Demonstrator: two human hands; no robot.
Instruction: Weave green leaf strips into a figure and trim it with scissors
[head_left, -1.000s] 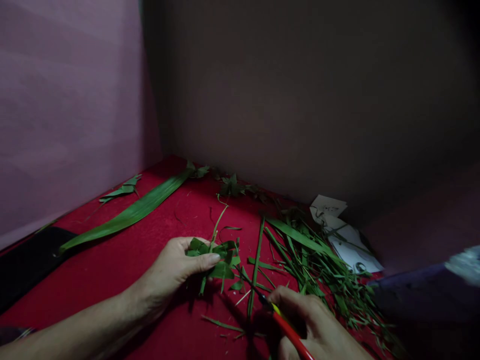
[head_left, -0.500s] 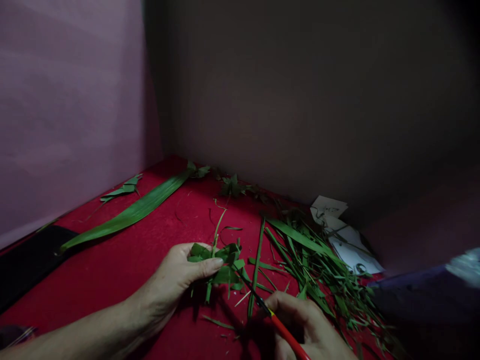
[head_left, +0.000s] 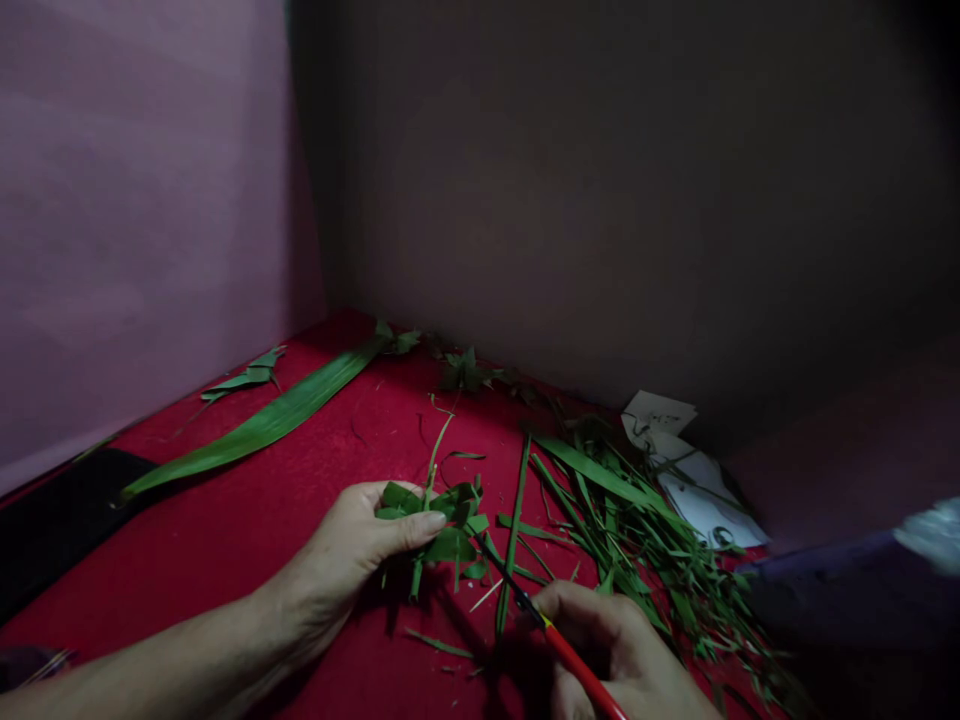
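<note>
My left hand [head_left: 382, 535] pinches a folded, woven piece of green leaf [head_left: 453, 545] between thumb and fingers, low over the red surface. A thin pale stem sticks up from the piece, and short leaf ends hang below it. In my right hand [head_left: 622, 640] is a pair of scissors [head_left: 577, 664] with red handles and dark narrow blades. The blade tips point up-left and reach the right edge of the leaf piece; whether they touch it I cannot tell. My right palm and some fingers are cut off by the lower edge of the view.
A heap of cut leaf strips [head_left: 660, 560] covers the right side of the red surface [head_left: 300, 530]. White papers [head_left: 701, 495] lie behind it. One long leaf [head_left: 277, 422] stretches across the left, near a black flat object [head_left: 67, 520]. Walls close off the back and left.
The scissors and my right hand have shifted slightly right and down. My left hand and the leaf piece stay almost in place.
</note>
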